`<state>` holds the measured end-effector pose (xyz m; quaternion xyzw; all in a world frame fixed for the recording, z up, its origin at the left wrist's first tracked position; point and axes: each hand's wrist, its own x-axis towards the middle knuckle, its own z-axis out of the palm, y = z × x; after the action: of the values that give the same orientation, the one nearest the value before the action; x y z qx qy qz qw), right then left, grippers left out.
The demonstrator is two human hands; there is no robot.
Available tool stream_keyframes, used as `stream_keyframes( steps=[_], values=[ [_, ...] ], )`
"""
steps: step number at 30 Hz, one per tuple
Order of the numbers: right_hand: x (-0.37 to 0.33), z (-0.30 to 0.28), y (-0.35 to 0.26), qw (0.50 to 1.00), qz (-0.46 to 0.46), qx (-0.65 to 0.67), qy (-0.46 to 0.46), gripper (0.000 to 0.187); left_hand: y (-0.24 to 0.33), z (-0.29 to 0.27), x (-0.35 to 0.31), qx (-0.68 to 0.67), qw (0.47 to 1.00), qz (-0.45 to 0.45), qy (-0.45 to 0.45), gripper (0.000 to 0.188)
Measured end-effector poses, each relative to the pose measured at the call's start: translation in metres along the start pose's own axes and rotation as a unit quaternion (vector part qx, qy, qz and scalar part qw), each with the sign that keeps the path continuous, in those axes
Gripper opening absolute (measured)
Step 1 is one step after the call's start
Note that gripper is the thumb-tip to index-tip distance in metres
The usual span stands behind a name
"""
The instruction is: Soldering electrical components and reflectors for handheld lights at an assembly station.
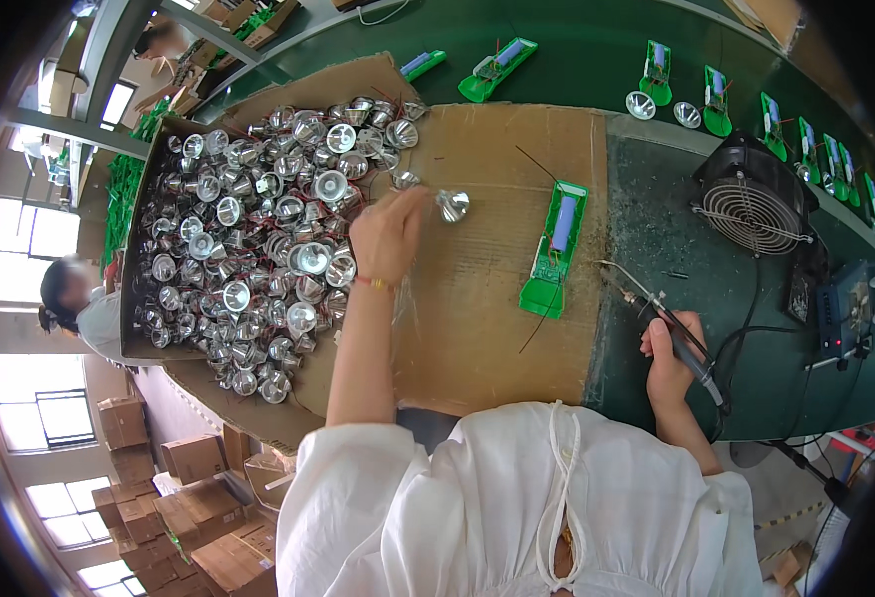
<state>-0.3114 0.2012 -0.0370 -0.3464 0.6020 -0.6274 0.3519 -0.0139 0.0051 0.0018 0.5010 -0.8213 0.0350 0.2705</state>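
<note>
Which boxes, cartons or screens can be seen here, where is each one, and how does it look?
Open brown cardboard box: left on the bench, heaped with shiny silver reflector cups.
Stacked brown cardboard cartons: floor, lower left, closed.
Small dark control unit: bench, far right; whether it has a screen is unclear.

Shiny silver reflector (pixel 452 205), cone-shaped, held tilted just above the cardboard beside the heap. Black soldering iron (pixel 678 340), gripped slantwise, tip pointing toward the green case.

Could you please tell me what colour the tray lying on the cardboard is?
Bright green tray, clearest in the head view.
</note>
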Motion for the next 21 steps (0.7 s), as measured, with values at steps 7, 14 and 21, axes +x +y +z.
stream_keyframes(
  steps=[7,14,21],
  values=[
    [0.0,0.003,-0.007,0.998,-0.012,0.033,-0.047,0.015,0.057,-0.013,-0.052,-0.392,0.882,-0.255,-0.056,0.024],
    [-0.007,0.012,-0.021,0.995,-0.028,0.04,-0.089,0.015,0.087,-0.002,-0.059,-0.499,0.793,-0.312,-0.156,0.031],
    [-0.007,0.014,-0.012,0.991,-0.06,-0.038,-0.112,0.017,0.101,0.006,-0.059,-0.506,0.762,-0.359,-0.184,0.016]
  ],
)
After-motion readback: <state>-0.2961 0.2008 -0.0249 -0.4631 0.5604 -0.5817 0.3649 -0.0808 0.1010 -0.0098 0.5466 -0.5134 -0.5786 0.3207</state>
